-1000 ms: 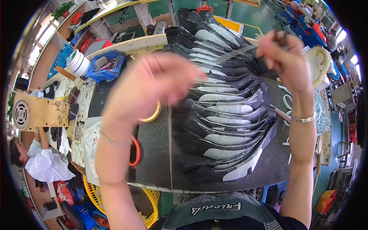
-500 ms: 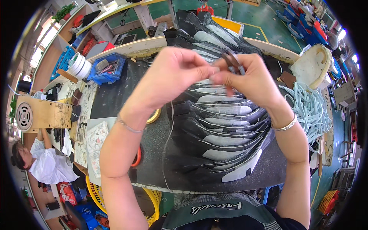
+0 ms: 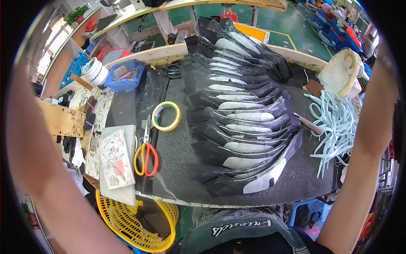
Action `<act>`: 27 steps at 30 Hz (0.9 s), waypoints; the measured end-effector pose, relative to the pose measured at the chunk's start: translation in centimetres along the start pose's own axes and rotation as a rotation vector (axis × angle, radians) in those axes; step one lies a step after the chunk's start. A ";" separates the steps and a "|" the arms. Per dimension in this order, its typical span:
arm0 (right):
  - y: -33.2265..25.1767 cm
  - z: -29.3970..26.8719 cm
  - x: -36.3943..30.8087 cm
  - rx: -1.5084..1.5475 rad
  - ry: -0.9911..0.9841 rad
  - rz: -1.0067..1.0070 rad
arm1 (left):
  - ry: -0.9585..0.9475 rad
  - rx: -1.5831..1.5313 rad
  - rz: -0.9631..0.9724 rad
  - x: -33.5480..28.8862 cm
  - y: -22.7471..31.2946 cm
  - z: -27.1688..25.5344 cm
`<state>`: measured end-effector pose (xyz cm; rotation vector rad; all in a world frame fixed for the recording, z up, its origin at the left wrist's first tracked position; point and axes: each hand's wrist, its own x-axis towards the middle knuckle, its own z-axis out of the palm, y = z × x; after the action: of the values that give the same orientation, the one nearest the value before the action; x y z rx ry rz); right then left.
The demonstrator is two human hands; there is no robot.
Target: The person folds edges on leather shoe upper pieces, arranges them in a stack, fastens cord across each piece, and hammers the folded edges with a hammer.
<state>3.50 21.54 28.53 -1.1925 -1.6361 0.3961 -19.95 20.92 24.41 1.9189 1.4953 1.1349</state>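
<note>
Head view, listed from near to far. Dark green apron [image 3: 241, 241], worn, white lettering on front. Left forearm [image 3: 55, 182] and right forearm [image 3: 368, 122], raised at either side; both hands are cut off by the picture's rim, so whether they are spread or closed on anything cannot be told. Yellow perforated plastic basket [image 3: 122, 224], placed below the table edge at left; blue plastic basket [image 3: 322, 207], at right.

Worktable [image 3: 175, 148], topped with dark speckled sheet. Black panels [image 3: 249, 117], patched in pale grey, laid overlapping in a long row down the middle. To their left: scissors [image 3: 146, 142] with one red and one yellow handle, blades pointed away; roll of yellow tape [image 3: 175, 122], set just beside the blades; white slab [image 3: 129, 139], topped by a stained pad [image 3: 116, 161]. To their right: pale blue strips [image 3: 332, 122], heaped in a tangle.

Toward the far edge: blue bin [image 3: 122, 86], filled with small tools; black-handled scissors [image 3: 172, 72]; cream mould [image 3: 338, 72]. Beyond: yellow tray [image 3: 251, 31].
</note>
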 end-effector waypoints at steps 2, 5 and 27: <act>-0.4 -0.2 -0.5 -0.042 -0.020 0.225 | -0.041 -0.008 0.034 -1.5 -0.4 0.2; 13.1 2.0 -1.2 0.187 -0.605 -0.027 | -0.121 -0.159 0.003 -2.6 -5.6 2.3; 25.1 9.0 -3.9 -0.517 -0.725 0.160 | -0.133 0.181 -0.544 -1.1 -21.4 10.1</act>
<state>8.32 32.23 4.26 -1.6953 -2.3673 0.5703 -23.96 27.81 2.07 1.5074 1.9311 0.6357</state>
